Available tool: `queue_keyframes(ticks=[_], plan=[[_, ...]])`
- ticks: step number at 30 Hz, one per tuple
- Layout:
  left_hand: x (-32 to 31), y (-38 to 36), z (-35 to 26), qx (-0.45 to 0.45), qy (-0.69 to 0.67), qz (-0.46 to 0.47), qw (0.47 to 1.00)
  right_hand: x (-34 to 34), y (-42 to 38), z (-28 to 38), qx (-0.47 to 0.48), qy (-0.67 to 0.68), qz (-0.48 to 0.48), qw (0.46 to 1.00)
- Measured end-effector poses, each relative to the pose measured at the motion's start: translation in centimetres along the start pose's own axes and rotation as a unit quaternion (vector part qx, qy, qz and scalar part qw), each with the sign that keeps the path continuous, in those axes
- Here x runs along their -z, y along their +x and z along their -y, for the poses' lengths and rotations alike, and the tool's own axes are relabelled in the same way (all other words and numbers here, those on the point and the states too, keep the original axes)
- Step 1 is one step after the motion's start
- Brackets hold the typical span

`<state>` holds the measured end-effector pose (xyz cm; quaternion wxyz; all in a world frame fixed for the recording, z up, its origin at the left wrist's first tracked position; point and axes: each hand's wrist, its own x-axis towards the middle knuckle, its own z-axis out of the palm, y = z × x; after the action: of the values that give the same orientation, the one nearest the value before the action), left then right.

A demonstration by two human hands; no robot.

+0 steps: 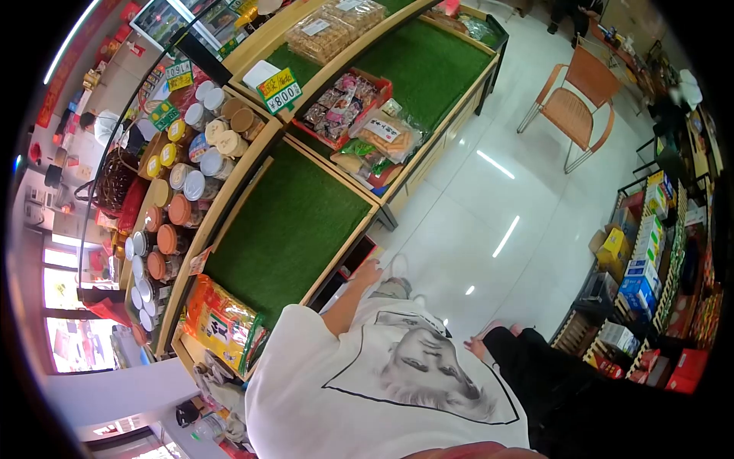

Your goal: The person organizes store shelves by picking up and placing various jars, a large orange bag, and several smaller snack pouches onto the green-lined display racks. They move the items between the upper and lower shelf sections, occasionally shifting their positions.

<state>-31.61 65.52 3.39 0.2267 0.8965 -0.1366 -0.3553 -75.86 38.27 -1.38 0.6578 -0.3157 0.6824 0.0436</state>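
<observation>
My left hand [368, 272] hangs low beside the wooden display stand [336, 256], next to a dark recess under its edge. Its fingers look loosely apart, with nothing seen in them. On my other side, my right hand [477, 347] shows partly past my white printed shirt [428, 367], beside black fabric [527, 363]. Its fingers appear spread and hold nothing visible. Closest on the stand is a green-lined tray [290, 222]. An orange packet [218, 321] lies at its near corner. Beyond the tray are a red box of wrapped snacks [344, 107] and clear food bags [386, 136].
Lidded jars [200, 153] line a tier at the left. Price signs [280, 90] stand above the trays. A brown chair [575, 103] sits on the white tiled floor [474, 199]. Shelves with boxes [642, 283] run along the right. Another person [575, 14] is at the far top.
</observation>
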Motion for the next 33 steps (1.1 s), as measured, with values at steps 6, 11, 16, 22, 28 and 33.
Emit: queue_keyframes(ticks=[6,11,16,22,28,33], plan=[[-0.4,6.1,2.1,0.016,-0.015,-0.068,0.997,-1.8,1.9,8.1,0.010,-0.052,0.029,0.998],[0.5,11.1,1.1,0.015,-0.073,-0.116,0.990,-5.3,3.6,15.0,0.012,-0.097,0.073,0.993],[5.2,17.7,-2.9,0.030,-0.147,-0.147,0.978,-10.9,8.3,21.0,0.025,-0.110,0.121,0.986],[10.7,23.2,-10.6,0.016,-0.330,-0.165,0.929,-24.7,5.4,39.4,0.190,-0.242,0.078,0.948],[15.1,28.3,-16.2,0.070,-0.481,-0.168,0.858,-40.2,7.3,50.2,0.220,-0.307,0.215,0.901],[15.5,31.3,-17.7,0.165,-0.541,-0.136,0.813,-53.5,9.8,56.0,0.427,-0.331,0.270,0.797]])
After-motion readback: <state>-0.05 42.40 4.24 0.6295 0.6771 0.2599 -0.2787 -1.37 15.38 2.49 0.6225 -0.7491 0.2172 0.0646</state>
